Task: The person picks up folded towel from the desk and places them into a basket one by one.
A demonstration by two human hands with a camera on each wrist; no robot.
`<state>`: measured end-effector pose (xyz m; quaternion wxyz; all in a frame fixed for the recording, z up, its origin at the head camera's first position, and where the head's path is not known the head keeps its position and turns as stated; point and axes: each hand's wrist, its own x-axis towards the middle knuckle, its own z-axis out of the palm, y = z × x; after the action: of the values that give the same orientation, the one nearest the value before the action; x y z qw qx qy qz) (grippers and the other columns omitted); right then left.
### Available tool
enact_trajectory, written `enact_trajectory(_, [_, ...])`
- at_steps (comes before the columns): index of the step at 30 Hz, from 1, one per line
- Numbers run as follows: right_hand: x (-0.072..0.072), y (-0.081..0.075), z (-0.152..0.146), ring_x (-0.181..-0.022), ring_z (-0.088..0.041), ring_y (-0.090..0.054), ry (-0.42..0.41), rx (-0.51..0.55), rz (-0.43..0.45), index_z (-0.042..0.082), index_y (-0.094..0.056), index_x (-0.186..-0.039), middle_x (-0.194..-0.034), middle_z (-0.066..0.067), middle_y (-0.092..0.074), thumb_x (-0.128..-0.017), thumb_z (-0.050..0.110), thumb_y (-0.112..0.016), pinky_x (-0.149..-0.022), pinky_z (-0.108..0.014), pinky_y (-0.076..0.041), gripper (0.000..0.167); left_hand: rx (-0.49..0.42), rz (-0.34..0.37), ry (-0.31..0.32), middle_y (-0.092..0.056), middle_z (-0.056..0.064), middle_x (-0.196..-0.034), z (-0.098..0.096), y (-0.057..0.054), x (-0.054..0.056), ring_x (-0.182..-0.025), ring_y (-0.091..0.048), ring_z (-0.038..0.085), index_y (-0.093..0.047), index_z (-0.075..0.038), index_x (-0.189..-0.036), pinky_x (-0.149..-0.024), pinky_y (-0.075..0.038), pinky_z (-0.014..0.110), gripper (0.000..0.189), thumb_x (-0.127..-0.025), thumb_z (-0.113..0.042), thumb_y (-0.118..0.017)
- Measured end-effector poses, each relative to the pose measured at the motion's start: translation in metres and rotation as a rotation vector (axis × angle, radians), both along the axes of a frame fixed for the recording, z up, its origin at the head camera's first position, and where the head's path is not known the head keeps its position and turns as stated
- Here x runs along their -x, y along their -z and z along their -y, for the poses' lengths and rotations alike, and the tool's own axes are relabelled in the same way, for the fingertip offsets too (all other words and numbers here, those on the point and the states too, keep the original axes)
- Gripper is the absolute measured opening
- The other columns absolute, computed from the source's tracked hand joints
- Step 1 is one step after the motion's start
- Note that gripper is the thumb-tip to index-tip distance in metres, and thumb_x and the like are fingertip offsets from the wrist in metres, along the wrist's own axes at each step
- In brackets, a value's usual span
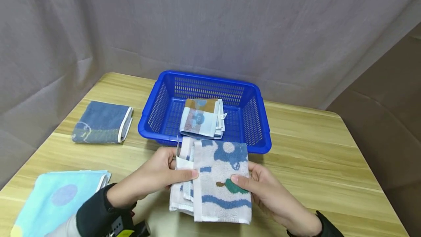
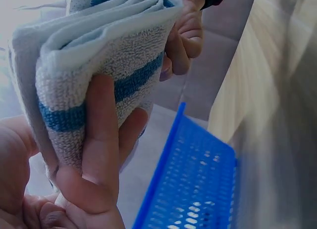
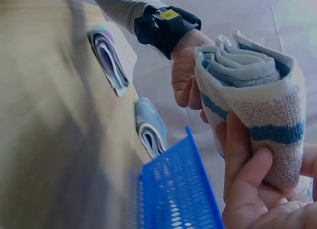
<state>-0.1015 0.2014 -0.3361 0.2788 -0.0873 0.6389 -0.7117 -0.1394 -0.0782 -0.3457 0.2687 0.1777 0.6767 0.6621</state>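
Both hands hold a folded white and blue towel [image 1: 222,196] just in front of the basket, lifted off the table. The left hand [image 1: 164,173] pinches its left side, thumb on the front layer. On the right side the right hand [image 1: 268,189] grips it, thumb by the green tree pattern. Its layered folds show along the edge of the towel [image 2: 104,36] in the left wrist view. Fingers of the right hand [image 3: 252,174] support the towel [image 3: 267,105] from behind in the right wrist view.
A blue plastic basket [image 1: 266,134] stands behind the hands, with a folded brown, white and blue towel [image 1: 198,120] inside. To the left lie a folded dark blue towel [image 1: 100,123] and a light blue towel [image 1: 59,196] on the wooden table [image 1: 315,149]. Grey cloth hangs behind.
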Motion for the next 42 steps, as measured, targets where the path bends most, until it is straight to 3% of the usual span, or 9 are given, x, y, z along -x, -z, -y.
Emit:
enact_trajectory(5, [0.016, -0.013, -0.001, -0.104, -0.018, -0.071, 0.02, -0.012, -0.036, -0.013, -0.032, -0.143, -0.118, -0.006, -0.071, -0.101, 0.011, -0.055, -0.087, -0.036, -0.057, 0.054, 0.103, -0.072, -0.046, -0.068, -0.001, -0.066, -0.004, -0.012, 0.018, -0.049, -0.05, 0.005, -0.063, 0.003, -0.109, -0.044, -0.036, 0.021, 0.032, -0.09, -0.02, -0.073])
enact_trajectory(11, [0.04, -0.027, 0.0, -0.098, -0.012, -0.071, 0.032, -0.03, -0.047, -0.011, -0.033, -0.142, -0.111, -0.003, -0.073, -0.101, 0.012, -0.056, -0.082, -0.029, -0.058, 0.052, 0.116, -0.052, -0.093, -0.074, 0.005, -0.078, -0.005, -0.022, 0.039, -0.057, -0.063, 0.009, -0.062, 0.003, -0.114, -0.047, -0.044, 0.021, 0.033, -0.089, -0.016, -0.073])
enact_trajectory(14, [0.052, -0.033, 0.001, -0.076, -0.004, -0.069, 0.045, -0.058, -0.06, -0.007, -0.037, -0.14, -0.097, 0.002, -0.074, -0.101, 0.012, -0.057, -0.067, -0.02, -0.057, 0.048, 0.143, -0.06, -0.11, -0.075, 0.006, -0.08, -0.004, -0.031, 0.049, -0.062, -0.069, 0.013, -0.062, 0.002, -0.115, -0.05, -0.05, 0.024, 0.033, -0.09, -0.016, -0.073])
enact_trajectory(19, [0.073, -0.044, 0.005, -0.05, 0.004, -0.049, 0.076, -0.112, -0.094, -0.007, -0.027, -0.148, -0.068, 0.012, -0.063, -0.101, 0.013, -0.056, -0.048, -0.011, -0.041, 0.059, 0.267, -0.134, -0.133, -0.065, -0.003, -0.064, -0.001, -0.051, 0.069, -0.05, -0.051, 0.01, -0.065, -0.005, -0.111, -0.048, -0.041, 0.024, 0.03, -0.09, -0.025, -0.074])
enact_trajectory(21, [0.081, -0.049, 0.007, -0.049, 0.004, -0.048, 0.08, -0.128, -0.095, -0.007, -0.016, -0.153, -0.061, 0.014, -0.057, -0.101, 0.014, -0.055, -0.05, -0.011, -0.039, 0.068, 0.309, -0.164, -0.141, -0.058, -0.004, -0.061, 0.002, -0.058, 0.077, -0.049, -0.044, 0.012, -0.064, -0.007, -0.105, -0.049, -0.038, 0.025, 0.028, -0.089, -0.028, -0.074])
enact_trajectory(24, [0.095, -0.055, 0.011, -0.044, 0.001, -0.037, 0.09, -0.149, -0.111, -0.005, -0.015, -0.154, -0.054, 0.013, -0.047, -0.102, 0.013, -0.053, -0.048, -0.014, -0.033, 0.067, 0.334, -0.188, -0.162, -0.051, -0.004, -0.061, 0.005, -0.066, 0.089, -0.05, -0.042, 0.014, -0.061, -0.007, -0.098, -0.051, -0.039, 0.026, 0.028, -0.089, -0.029, -0.075])
enact_trajectory(27, [0.11, -0.059, 0.014, -0.046, -0.002, -0.038, 0.103, -0.157, -0.124, -0.001, -0.037, -0.14, -0.06, 0.01, -0.049, -0.103, 0.013, -0.053, -0.05, -0.016, -0.035, 0.043, 0.349, -0.209, -0.188, -0.047, -0.003, -0.062, 0.006, -0.07, 0.101, -0.053, -0.046, 0.016, -0.056, -0.006, -0.091, -0.054, -0.042, 0.027, 0.032, -0.088, -0.031, -0.076])
enact_trajectory(31, [0.127, -0.062, 0.014, -0.045, -0.006, -0.034, 0.125, -0.191, -0.139, 0.007, -0.045, -0.124, -0.061, 0.008, -0.043, -0.103, 0.016, -0.052, -0.052, -0.019, -0.036, 0.024, 0.33, -0.241, -0.205, -0.046, -0.004, -0.062, 0.002, -0.074, 0.118, -0.053, -0.046, 0.015, -0.059, -0.006, -0.089, -0.053, -0.043, 0.027, 0.029, -0.087, -0.03, -0.076])
enact_trajectory(42, [0.15, -0.055, 0.008, -0.063, -0.004, -0.064, 0.105, -0.17, -0.104, 0.009, -0.048, -0.13, -0.082, 0.007, -0.07, -0.105, 0.016, -0.049, -0.061, -0.019, -0.052, 0.026, 0.317, -0.195, -0.22, -0.049, -0.004, -0.066, -0.007, -0.069, 0.14, -0.054, -0.043, 0.011, -0.067, -0.006, -0.099, -0.051, -0.039, 0.024, 0.029, -0.085, -0.029, -0.079])
